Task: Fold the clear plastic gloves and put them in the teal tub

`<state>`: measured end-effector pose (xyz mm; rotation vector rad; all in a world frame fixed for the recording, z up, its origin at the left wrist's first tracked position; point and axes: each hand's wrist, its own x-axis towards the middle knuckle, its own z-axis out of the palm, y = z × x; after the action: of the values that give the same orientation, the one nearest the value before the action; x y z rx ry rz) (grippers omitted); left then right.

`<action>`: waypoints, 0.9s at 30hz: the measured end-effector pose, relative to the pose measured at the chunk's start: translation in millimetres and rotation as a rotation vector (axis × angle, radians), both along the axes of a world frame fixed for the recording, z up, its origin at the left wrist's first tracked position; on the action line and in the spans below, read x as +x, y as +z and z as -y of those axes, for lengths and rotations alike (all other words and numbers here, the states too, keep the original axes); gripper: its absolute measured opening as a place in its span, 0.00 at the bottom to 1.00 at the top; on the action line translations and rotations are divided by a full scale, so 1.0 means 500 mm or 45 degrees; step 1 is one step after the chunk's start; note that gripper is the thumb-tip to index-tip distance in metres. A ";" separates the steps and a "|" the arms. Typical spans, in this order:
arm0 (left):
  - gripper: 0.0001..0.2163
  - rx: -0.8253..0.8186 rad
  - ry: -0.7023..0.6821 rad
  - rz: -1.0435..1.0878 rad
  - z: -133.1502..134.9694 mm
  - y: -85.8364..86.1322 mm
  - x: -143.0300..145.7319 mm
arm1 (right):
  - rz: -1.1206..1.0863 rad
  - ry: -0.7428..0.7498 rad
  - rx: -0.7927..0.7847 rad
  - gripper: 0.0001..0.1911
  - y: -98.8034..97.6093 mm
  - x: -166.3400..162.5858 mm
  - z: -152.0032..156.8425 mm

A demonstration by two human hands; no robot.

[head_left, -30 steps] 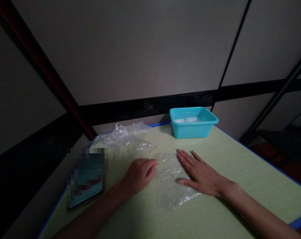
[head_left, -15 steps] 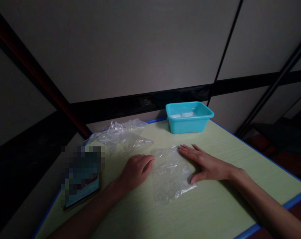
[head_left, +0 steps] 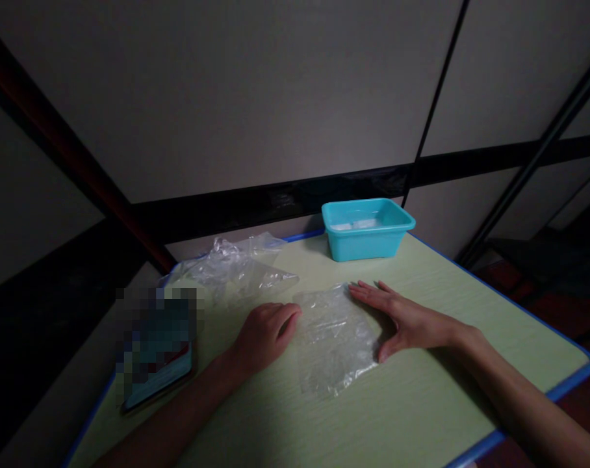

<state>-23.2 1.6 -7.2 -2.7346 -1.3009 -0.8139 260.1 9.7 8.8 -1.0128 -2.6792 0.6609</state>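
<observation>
A clear plastic bag lies flat and wrinkled on the table between my hands. My left hand is closed, with thumb and forefinger pinched together at the bag's upper left edge. My right hand rests with fingers spread along the bag's right side. Its fingertips are by the upper right corner and its thumb is at the right edge, lower down. Beyond my left hand, a loose heap of crumpled clear plastic sits at the table's back left.
A turquoise plastic basin with whitish items inside stands at the back of the pale green, blue-edged table. To the left is a dark-rimmed device, partly blurred out. Light panels with a black band rise behind.
My right thumb has slid slightly outward, from on the bag to its right edge. The whole view has shifted a little. My left hand keeps its pinch.
</observation>
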 end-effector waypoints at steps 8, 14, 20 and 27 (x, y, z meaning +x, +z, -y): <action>0.09 -0.004 -0.011 -0.033 -0.001 -0.001 -0.001 | -0.005 -0.057 -0.017 0.52 0.006 0.013 0.005; 0.09 0.007 -0.011 -0.023 -0.001 0.000 -0.001 | -0.041 -0.151 -0.013 0.46 0.018 0.018 0.007; 0.09 0.016 -0.029 -0.033 -0.001 -0.001 -0.001 | -0.030 -0.056 0.086 0.42 0.012 -0.002 0.007; 0.09 0.056 -0.044 0.001 0.000 0.000 0.000 | 0.057 0.003 0.059 0.50 -0.006 -0.003 0.000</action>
<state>-23.3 1.6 -7.2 -2.7301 -1.2242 -0.8360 258.9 9.7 6.1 -1.0249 -2.7207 0.5809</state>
